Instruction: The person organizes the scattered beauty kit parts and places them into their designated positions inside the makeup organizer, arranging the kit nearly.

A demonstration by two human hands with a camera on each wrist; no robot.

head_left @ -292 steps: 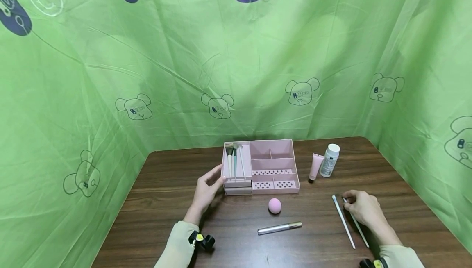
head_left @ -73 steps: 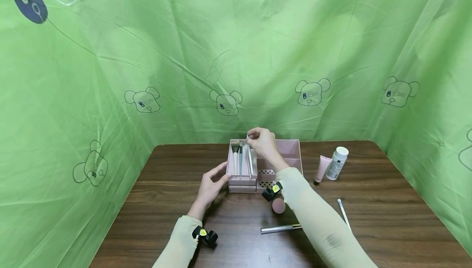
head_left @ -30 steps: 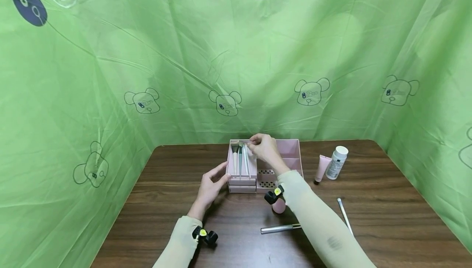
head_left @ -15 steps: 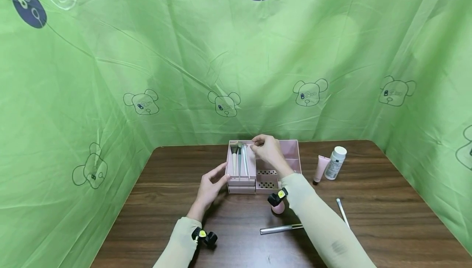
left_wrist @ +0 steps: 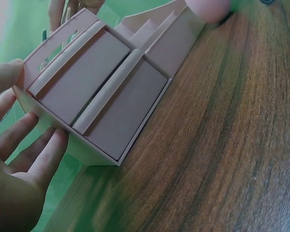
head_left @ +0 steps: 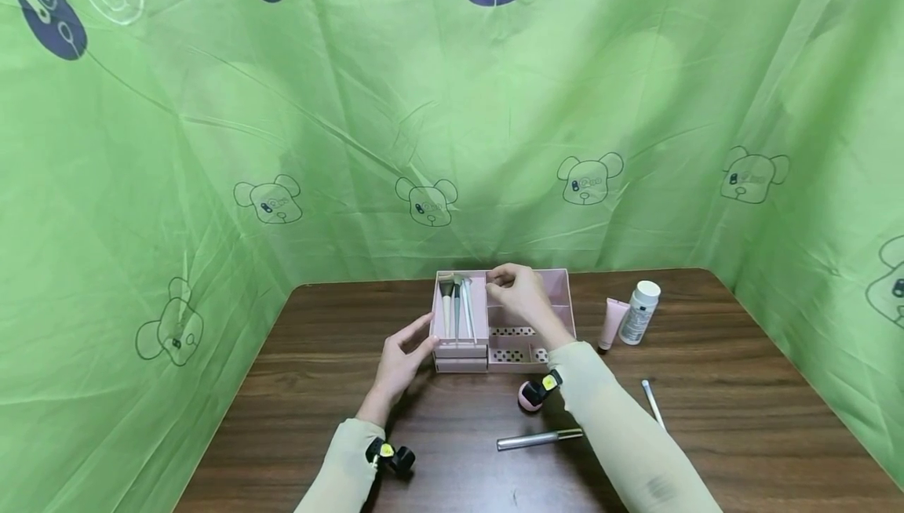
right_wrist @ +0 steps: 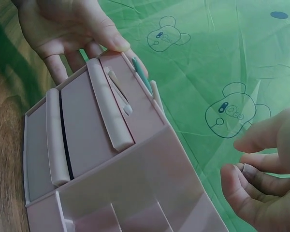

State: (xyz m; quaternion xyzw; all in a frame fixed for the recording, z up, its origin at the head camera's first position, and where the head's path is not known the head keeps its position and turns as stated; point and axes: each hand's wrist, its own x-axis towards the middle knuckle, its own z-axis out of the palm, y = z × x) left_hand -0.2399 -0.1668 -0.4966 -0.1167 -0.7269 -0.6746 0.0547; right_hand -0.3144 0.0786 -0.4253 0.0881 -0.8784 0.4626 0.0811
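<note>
A pink makeup organizer (head_left: pixel 461 365) stands near the back of the table, with two drawers below its upper left tray. Several makeup brushes (head_left: pixel 469 309) lie side by side in that tray, white, green and cream handled. My left hand (head_left: pixel 398 364) grips the organizer's front left corner, thumb (left_wrist: pixel 7 77) over the top edge and fingers (left_wrist: pixel 48 154) along the side wall. My right hand (head_left: pixel 519 292) hovers over the organizer just right of the tray. Its fingers (right_wrist: pixel 241 193) are loosely bent and hold nothing.
A pink sponge ball (head_left: pixel 525 401), partly hidden by the right wrist camera, and a silver tube (head_left: pixel 533 441) lie in front. To the right stand a pink squeeze tube (head_left: pixel 613 325) and a white bottle (head_left: pixel 639 314). One white brush (head_left: pixel 653 403) lies partly behind the right sleeve.
A white brush, earlier pinched by the right hand on the table, now lies in the tray. The right hand has let go and drawn right and slightly down; the left hand has stayed.
</note>
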